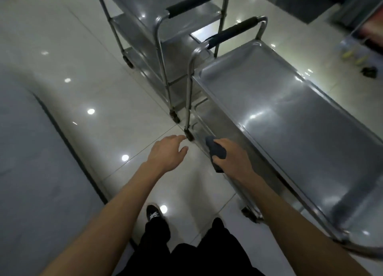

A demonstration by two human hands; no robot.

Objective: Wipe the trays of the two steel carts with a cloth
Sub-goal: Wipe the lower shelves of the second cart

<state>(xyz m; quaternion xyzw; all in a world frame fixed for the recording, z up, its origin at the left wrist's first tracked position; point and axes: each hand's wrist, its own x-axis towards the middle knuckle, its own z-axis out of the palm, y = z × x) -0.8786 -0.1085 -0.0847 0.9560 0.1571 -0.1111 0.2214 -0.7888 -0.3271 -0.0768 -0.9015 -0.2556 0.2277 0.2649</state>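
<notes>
Two steel carts stand on the tiled floor. The near cart's top tray (290, 118) stretches along the right, with a black-padded handle (234, 32) at its far end. The far cart (161, 12) stands behind it at top centre, with several shelves and its own padded handle. My right hand (230, 155) grips a dark grey cloth (215, 150), held beside the left edge of the near cart, below its top tray and over a lower shelf. My left hand (167, 151) hovers over the floor with relaxed fingers, holding nothing.
A grey mat or carpet (31, 172) covers the floor on the left. My legs in black trousers and a black shoe (154, 214) are at the bottom. Cart casters (251, 213) sit near my feet. Blurred items lie at the far right.
</notes>
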